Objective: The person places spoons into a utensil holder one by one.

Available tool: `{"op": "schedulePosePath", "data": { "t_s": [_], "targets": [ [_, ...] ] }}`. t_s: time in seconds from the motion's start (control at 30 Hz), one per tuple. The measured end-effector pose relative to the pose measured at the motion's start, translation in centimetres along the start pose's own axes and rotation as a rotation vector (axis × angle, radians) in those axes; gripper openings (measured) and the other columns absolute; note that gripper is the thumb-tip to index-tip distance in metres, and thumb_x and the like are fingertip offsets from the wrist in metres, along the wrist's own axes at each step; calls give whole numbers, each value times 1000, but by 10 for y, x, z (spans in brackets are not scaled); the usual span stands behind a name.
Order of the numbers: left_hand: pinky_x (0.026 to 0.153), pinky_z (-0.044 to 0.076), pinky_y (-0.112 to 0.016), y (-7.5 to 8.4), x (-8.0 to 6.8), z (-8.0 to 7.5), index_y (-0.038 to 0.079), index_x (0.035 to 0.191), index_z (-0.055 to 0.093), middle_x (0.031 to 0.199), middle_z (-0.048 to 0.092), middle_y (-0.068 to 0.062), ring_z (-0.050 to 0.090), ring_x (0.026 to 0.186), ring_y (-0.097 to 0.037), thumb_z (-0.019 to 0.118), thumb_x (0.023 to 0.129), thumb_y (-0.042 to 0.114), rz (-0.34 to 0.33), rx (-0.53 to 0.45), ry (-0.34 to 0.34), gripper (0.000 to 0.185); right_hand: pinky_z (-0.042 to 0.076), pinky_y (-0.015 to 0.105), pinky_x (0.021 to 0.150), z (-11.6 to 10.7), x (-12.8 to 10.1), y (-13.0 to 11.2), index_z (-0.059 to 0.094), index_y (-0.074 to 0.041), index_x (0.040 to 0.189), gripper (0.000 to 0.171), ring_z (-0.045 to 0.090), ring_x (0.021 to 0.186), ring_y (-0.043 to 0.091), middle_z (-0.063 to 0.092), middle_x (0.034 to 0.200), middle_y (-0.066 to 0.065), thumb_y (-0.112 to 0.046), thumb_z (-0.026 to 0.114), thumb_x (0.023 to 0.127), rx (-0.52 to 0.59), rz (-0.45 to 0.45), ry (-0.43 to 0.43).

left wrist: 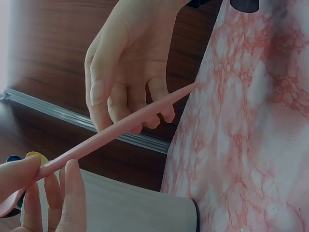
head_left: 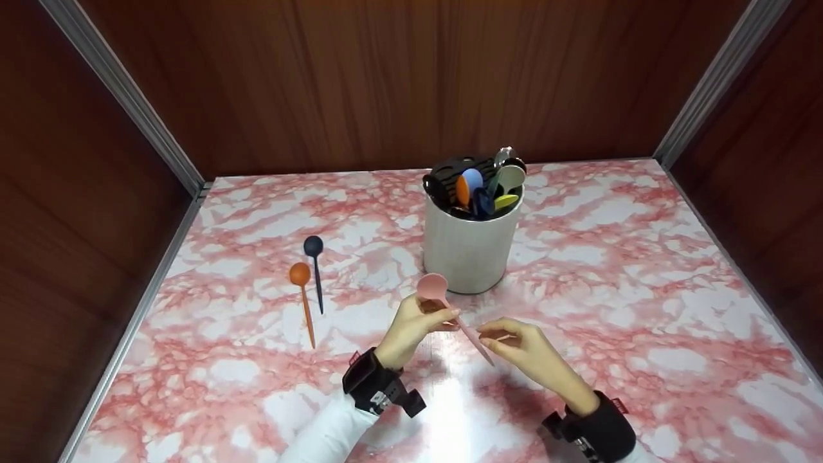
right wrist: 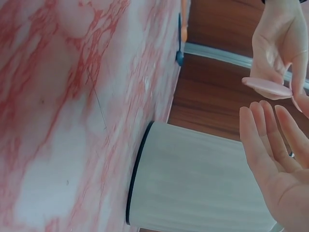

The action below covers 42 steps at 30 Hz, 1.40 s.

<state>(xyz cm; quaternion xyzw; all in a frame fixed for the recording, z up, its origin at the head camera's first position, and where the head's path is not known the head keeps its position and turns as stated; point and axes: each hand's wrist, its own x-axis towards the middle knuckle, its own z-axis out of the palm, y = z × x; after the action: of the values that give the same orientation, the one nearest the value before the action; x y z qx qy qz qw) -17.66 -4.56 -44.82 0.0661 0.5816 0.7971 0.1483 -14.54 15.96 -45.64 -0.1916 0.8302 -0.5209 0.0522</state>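
Note:
My left hand [head_left: 442, 319] pinches a pink spoon [head_left: 433, 287] just below its bowl and holds it above the table. The handle slants down to the right, and its tip ends by the fingers of my right hand [head_left: 500, 338]. In the left wrist view the handle [left wrist: 120, 128] crosses in front of the right hand's fingers [left wrist: 159, 104], which do not close round it. The right wrist view shows the right hand [right wrist: 275, 164] with straight fingers and nothing in its palm, and the spoon's bowl [right wrist: 265, 87] under the left hand [right wrist: 277, 38].
A white cylindrical holder [head_left: 468, 247] full of several coloured utensils [head_left: 479, 183] stands just behind the hands. An orange spoon [head_left: 303, 296] and a dark blue spoon [head_left: 315, 267] lie side by side on the pink marbled table [head_left: 643, 289] to the left. Wooden walls enclose three sides.

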Motion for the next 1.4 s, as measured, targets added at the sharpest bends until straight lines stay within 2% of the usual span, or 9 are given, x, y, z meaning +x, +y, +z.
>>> {"op": "schedulePosePath", "data": {
  "t_s": [0.27,0.47,0.73,0.87,1.0,1.17,1.4],
  "targets": [
    [76,57,-33,-2,-1,4,-2,86,56,71,62,3,63,70,-9,65,80,-2,-9,19,-17,11,54,22,77,0,0,0,66,1,105,25,63,86,3,67,103,17,-17,62,87,-27,8,-31],
    [76,57,-33,-2,-1,7,0,89,57,72,61,3,63,69,-9,64,79,-3,5,42,-40,12,55,20,74,1,2,-2,65,4,104,24,64,84,7,66,101,19,-12,62,87,-38,-21,-33],
    [75,55,-28,-1,-4,10,-9,113,53,73,61,5,61,70,-7,65,80,-1,22,133,-71,36,56,24,69,2,3,-1,65,5,103,22,62,80,3,67,97,20,-9,62,87,-48,-88,-45],
    [73,54,-25,0,-4,9,-9,117,52,77,62,2,61,71,-6,66,80,1,34,160,-88,41,55,23,68,2,3,-1,65,4,102,21,60,80,0,67,96,20,-9,61,87,-48,-110,-37],
    [70,54,-23,0,-5,6,-11,107,55,82,63,0,61,72,-7,66,81,1,47,178,-96,31,54,22,68,1,3,-3,65,4,101,20,59,80,-1,67,92,19,-10,61,87,-47,-116,-10],
    [66,53,-22,1,-7,0,-12,97,54,78,61,6,61,69,-7,63,82,0,49,201,-76,21,54,21,69,-1,2,-4,64,5,100,19,61,79,1,68,89,17,-9,62,87,-39,-103,22],
    [69,56,-33,0,-8,-10,-9,95,56,78,62,1,62,67,-10,61,83,1,37,203,-34,16,54,18,73,-5,1,-4,64,4,99,18,60,80,-1,68,88,14,-10,62,87,-54,-71,66]
  ]
}}
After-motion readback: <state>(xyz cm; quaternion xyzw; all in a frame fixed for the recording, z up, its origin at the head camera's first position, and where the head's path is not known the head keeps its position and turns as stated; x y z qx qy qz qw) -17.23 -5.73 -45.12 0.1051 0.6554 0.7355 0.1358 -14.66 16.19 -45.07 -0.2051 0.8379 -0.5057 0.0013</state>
